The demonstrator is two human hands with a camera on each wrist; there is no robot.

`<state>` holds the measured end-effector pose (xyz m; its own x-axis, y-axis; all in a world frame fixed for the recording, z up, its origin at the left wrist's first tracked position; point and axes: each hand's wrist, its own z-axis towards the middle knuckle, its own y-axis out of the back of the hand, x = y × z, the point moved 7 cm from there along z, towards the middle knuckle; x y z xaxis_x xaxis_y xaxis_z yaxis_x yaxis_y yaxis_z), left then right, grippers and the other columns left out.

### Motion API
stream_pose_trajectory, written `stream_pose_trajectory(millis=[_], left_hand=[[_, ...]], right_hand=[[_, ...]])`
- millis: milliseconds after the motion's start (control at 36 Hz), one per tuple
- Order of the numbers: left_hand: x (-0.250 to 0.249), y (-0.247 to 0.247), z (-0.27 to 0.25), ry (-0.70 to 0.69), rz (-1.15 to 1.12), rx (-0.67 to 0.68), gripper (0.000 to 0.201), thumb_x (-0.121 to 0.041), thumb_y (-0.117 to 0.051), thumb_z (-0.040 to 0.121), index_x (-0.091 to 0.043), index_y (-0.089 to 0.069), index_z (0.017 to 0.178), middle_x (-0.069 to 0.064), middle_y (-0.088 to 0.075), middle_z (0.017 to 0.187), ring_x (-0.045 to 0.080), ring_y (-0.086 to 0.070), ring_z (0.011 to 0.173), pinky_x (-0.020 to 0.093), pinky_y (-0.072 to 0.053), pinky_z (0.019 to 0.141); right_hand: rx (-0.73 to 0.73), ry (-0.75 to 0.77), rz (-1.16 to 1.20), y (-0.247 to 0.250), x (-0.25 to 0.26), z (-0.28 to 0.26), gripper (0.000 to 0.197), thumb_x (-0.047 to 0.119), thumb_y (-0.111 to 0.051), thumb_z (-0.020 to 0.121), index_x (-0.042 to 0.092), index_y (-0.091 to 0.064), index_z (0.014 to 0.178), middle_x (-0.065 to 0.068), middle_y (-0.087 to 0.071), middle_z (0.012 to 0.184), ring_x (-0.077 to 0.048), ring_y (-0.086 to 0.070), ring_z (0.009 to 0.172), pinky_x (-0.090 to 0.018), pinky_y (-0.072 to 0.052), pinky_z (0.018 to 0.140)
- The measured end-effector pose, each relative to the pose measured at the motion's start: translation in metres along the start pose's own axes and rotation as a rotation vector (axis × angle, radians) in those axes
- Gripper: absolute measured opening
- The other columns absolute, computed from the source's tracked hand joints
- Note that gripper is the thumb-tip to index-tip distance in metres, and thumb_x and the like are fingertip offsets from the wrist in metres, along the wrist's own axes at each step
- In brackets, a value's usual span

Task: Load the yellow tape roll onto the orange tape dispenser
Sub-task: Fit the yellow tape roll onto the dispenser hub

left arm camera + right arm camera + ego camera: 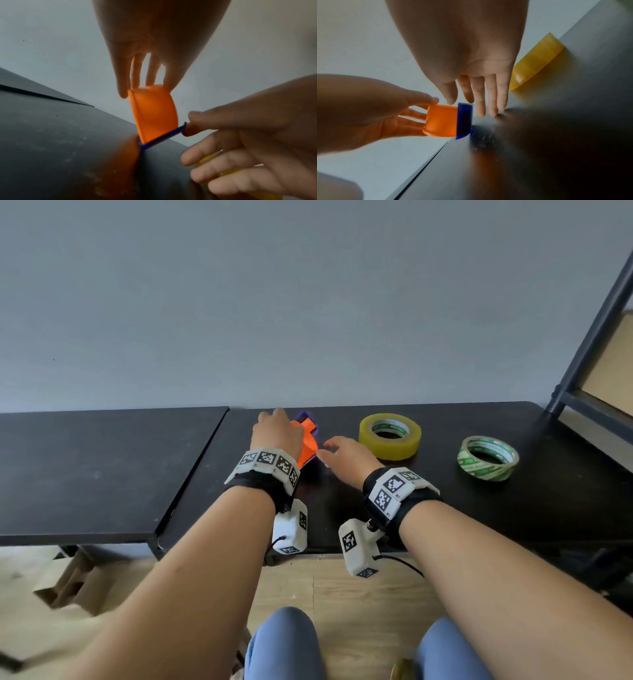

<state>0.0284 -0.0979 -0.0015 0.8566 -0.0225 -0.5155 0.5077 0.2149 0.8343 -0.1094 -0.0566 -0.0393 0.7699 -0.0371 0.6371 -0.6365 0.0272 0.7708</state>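
Note:
The orange tape dispenser (307, 444) with a blue side plate (464, 119) lies near the back of the black table (342, 508). My left hand (278, 433) grips its orange drum (153, 112) between thumb and fingers and tilts it off the table. My right hand (337, 453) hovers just right of it with fingers straight and holds nothing; its thumb (197, 117) is close to the blue plate's end. The yellow tape roll (390, 436) lies flat on the table to the right of my right hand, untouched, and shows beyond the fingers (536, 62).
A green-printed tape roll (488, 458) lies further right. A black shelf frame (589, 337) stands at the table's right end. A second black table (96, 474) adjoins on the left across a narrow gap. The wall is right behind. Cardboard (68, 583) lies on the floor.

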Motion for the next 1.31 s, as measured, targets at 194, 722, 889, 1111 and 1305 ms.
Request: stream_pose_trajectory(millis=[194,722,889,1111,1305], left_hand=[[0.011,-0.016,-0.001,0.083,-0.078,0.113,0.040,-0.025,-0.046,0.096,-0.005,-0.051,0.131,0.018,-0.056,0.131,0.033,-0.058,0.114,0.034,-0.041,0.077],[0.021,-0.027,-0.013,0.110,0.014,0.247,0.029,-0.007,-0.044,0.095,0.000,-0.065,0.113,0.017,-0.070,0.110,0.033,-0.066,0.102,0.037,-0.052,0.084],[0.019,-0.024,-0.010,0.097,0.041,0.210,0.034,-0.015,-0.041,0.101,-0.002,-0.056,0.129,0.014,-0.062,0.129,0.029,-0.059,0.118,0.034,-0.046,0.092],[-0.027,-0.012,-0.010,-0.077,-0.029,0.114,0.043,-0.011,-0.043,0.097,-0.009,-0.048,0.139,0.015,-0.048,0.143,0.031,-0.052,0.126,0.035,-0.043,0.097],[-0.080,-0.031,-0.013,-0.172,-0.024,0.201,0.043,-0.006,-0.044,0.096,-0.007,-0.048,0.138,0.015,-0.054,0.138,0.030,-0.053,0.125,0.035,-0.044,0.098]], right_hand=[[-0.062,0.007,-0.032,0.009,0.002,-0.002,0.047,0.038,-0.057,0.091,0.013,-0.053,0.131,-0.009,-0.064,0.120,-0.026,-0.061,0.109,-0.036,-0.048,0.088],[-0.067,0.024,-0.120,0.013,-0.001,-0.009,0.044,0.027,-0.052,0.096,0.015,-0.044,0.138,-0.010,-0.063,0.124,-0.026,-0.061,0.111,-0.035,-0.047,0.090],[-0.064,0.035,-0.100,0.017,-0.001,-0.010,0.049,0.030,-0.056,0.094,0.016,-0.044,0.139,-0.009,-0.062,0.126,-0.025,-0.060,0.113,-0.035,-0.048,0.092],[-0.177,-0.040,-0.116,0.049,-0.026,-0.005,0.030,0.018,-0.050,0.094,0.016,-0.056,0.124,-0.005,-0.064,0.108,-0.026,-0.060,0.103,-0.029,-0.044,0.082],[-0.331,-0.206,-0.147,0.091,-0.067,-0.001,0.041,0.013,-0.047,0.090,0.008,-0.056,0.130,-0.020,-0.051,0.131,-0.037,-0.053,0.119,-0.040,-0.047,0.093]])
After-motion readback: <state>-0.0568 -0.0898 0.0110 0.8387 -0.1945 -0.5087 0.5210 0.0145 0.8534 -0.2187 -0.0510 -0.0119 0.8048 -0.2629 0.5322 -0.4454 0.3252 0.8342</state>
